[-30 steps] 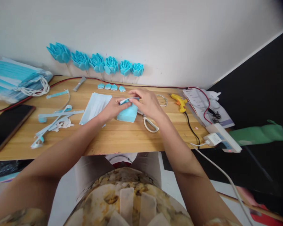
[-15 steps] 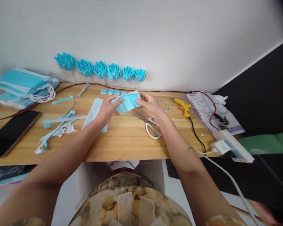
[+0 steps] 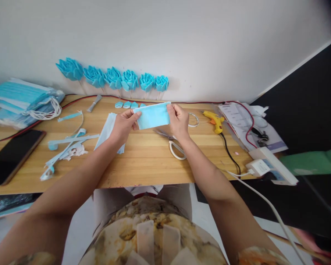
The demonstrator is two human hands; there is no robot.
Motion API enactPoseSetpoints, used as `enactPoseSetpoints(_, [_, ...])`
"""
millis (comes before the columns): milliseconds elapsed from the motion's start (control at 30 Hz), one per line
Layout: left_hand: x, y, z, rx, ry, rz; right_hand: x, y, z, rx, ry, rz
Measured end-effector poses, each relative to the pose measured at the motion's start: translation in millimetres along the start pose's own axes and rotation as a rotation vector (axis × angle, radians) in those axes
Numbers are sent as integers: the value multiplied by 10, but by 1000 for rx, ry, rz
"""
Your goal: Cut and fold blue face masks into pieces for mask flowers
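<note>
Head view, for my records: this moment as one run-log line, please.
left hand: pinches blue mask fabric, left end; right hand: pinches right end; scissors: on wooden table

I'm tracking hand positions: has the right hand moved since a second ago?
Yes, the right hand has moved rightward, judged against the rightmost blue flower.

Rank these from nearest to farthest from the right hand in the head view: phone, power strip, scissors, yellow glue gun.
1. Scissors, partly hidden by the right hand.
2. Yellow glue gun, on the right.
3. Power strip, farther right.
4. Phone, far left.
</note>
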State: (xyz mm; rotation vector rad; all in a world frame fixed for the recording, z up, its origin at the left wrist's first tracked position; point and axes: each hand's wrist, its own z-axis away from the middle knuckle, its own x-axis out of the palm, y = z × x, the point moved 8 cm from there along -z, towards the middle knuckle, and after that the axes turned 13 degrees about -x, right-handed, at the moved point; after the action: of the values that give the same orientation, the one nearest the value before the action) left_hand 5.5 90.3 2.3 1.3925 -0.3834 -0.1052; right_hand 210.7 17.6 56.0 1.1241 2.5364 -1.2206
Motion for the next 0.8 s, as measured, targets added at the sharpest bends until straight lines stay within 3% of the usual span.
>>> enactPoseSetpoints(233, [39, 28, 36, -18, 13, 122, 1, -93, 27, -61, 14, 107])
enactPoseSetpoints(400, [147, 3, 56, -38, -71, 182, 8, -70, 43, -53, 7, 146])
enactPoseSetpoints(667, [319, 40, 179, -12, -164, 3, 69, -58, 68, -77, -80, 230])
enactPoseSetpoints(800, [203, 118, 142, 61, -67, 50, 14, -25, 22, -64, -75, 272])
